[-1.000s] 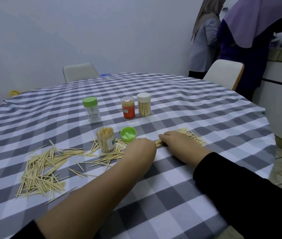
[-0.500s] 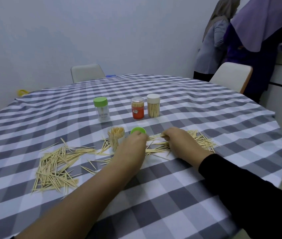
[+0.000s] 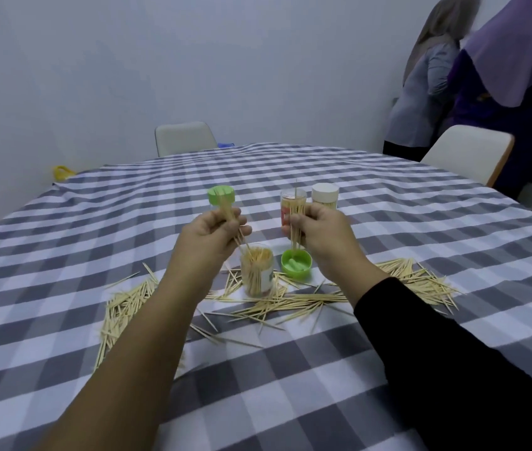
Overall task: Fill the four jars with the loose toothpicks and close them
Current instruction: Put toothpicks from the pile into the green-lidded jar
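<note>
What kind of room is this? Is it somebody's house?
Probably a home dining area by a kitchen. A big table with a checked tablecloth has pale dining chairs pulled up, and two people stand at what looks like a counter at the right edge.

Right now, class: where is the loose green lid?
In the head view, the green lid lies upturned on the tablecloth, just right of the open jar, below the right hand.

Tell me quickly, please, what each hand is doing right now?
Left hand: grips a bunch of toothpicks above the open jar.
Right hand: grips another toothpick bundle.
</note>
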Motion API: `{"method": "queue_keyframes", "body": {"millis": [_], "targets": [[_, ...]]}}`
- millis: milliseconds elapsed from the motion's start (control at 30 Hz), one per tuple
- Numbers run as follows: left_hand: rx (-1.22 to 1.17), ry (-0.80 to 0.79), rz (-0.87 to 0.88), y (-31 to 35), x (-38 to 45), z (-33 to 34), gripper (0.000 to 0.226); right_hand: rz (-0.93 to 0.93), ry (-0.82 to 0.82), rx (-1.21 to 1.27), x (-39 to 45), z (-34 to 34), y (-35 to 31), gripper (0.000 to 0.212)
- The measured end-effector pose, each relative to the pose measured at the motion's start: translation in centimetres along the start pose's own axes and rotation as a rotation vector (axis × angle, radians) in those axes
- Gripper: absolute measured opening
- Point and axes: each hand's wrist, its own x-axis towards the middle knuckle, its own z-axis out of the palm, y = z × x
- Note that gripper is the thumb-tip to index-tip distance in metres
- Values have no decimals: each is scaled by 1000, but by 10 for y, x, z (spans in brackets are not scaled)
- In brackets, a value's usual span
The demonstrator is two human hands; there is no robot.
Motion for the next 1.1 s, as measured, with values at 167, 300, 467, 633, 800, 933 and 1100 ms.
{"method": "queue_keyframes", "body": {"millis": [167,300,467,633,800,933,1100], "targets": [[-134,98,45,-13,12,-9,17,3,58,204,3,28,5,20],[-192,139,79,-21,16,-7,18,-60,119,196,1,31,6,22],[-229,158,111,-25,17,-4,18,-115,99,236,-2,29,-1,22],[-234,147,85,-30,15,-1,18,-116,47,211,-3,33,2,23],[-111,93,84,-39,13,6,15,-58,4,161,-9,37,18,20],[21,78,65,-42,9,5,13,-97,37,3,-10,40,29,13],[100,78,16,-43,5,4,8,-106,34,-19,-15,41,36,23]]}}
